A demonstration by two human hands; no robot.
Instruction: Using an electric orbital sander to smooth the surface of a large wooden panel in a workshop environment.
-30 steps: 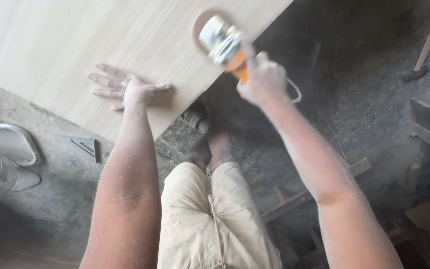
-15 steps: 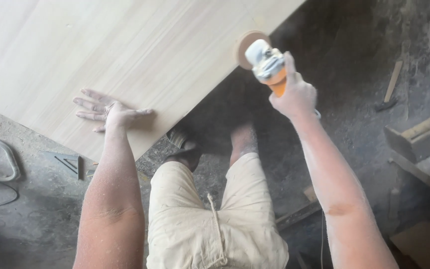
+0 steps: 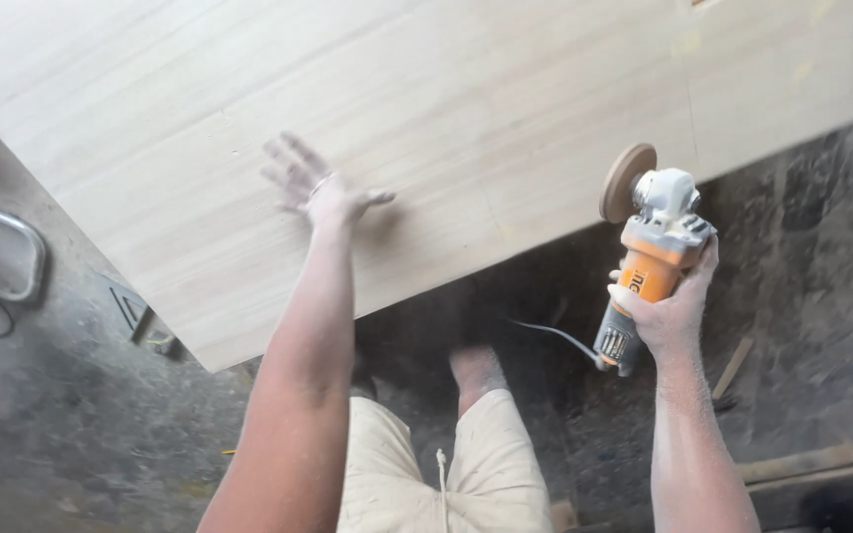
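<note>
A large pale wooden board fills the upper part of the view, its near edge running diagonally. My left hand lies flat on the board with fingers spread, holding nothing. My right hand grips the orange body of an angle grinder with a grey-white head. The grinder's round brown sanding disc stands on edge against the board's near edge. A thin cord trails from the grinder's tail. Both forearms are dusted with fine sawdust.
My legs in beige shorts stand below on a dark, dusty floor. A metal fan guard and stand sit at the left edge. A small metal square lies under the board's corner. Wood strips lie at lower right.
The grinder has come off the board's face and moved right and down to its near edge, disc now turned on edge. My left hand slid further onto the board. The view shifted.
</note>
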